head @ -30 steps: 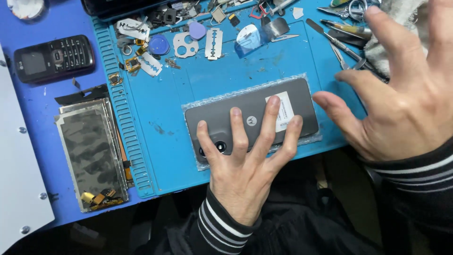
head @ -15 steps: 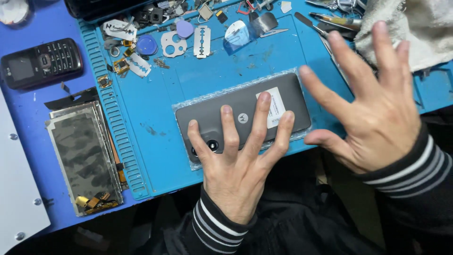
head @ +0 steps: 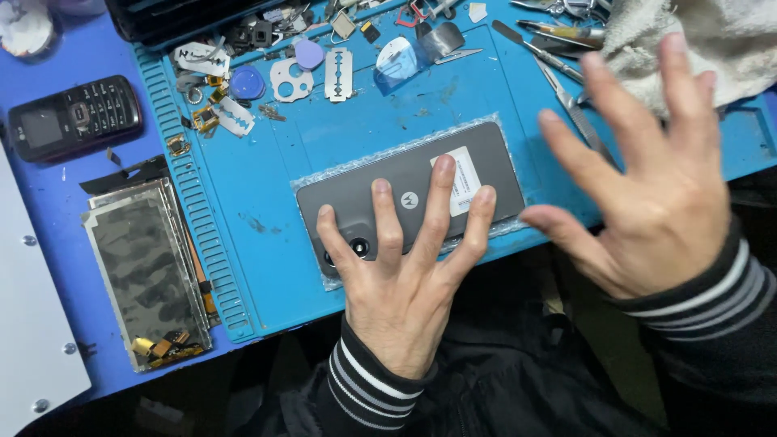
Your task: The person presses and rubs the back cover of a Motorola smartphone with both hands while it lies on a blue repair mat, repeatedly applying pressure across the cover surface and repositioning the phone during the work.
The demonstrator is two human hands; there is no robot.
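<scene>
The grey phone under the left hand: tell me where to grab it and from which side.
Judging by its pose, grip the grey phone by its two long edges at the free right end. It lies flat, back up, left hand pressing its camera end; the right hand hovers open there.

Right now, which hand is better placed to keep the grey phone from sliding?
The left hand. Its fingers lie flat on the grey phone. The right hand is spread open beside the phone and looks raised, touching nothing.
</scene>
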